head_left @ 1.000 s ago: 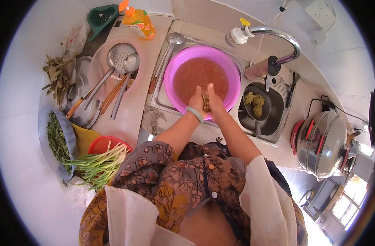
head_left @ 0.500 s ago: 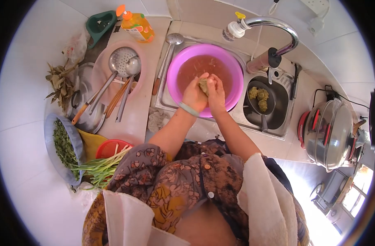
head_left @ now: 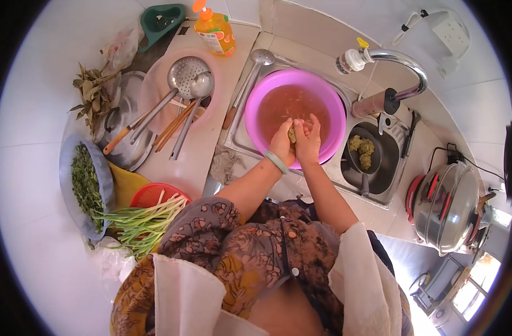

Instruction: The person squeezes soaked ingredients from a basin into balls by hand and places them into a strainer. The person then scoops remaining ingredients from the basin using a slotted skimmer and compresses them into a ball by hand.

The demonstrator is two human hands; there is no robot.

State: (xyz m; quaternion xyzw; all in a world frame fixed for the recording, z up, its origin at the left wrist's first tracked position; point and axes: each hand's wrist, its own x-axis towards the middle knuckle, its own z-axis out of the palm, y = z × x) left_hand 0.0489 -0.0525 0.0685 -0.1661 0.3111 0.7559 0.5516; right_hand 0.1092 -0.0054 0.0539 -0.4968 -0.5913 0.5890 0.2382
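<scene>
Grn-brown lump [head_left: 292, 135], sm. & squashed, mostly hidden betw. L hand [head_left: 280, 140] & R hand [head_left: 308, 143], over nr. side of purple basin [head_left: 251, 112]. Basin's round, upright, w/ cloudy reddish-brn water [head_left: 289, 102] & pale bits in it. Other lumps [head_left: 367, 147], yellowish-grn, crumpled, sit bunched in dk. pan [head_left: 354, 162] right of basin.
</scene>
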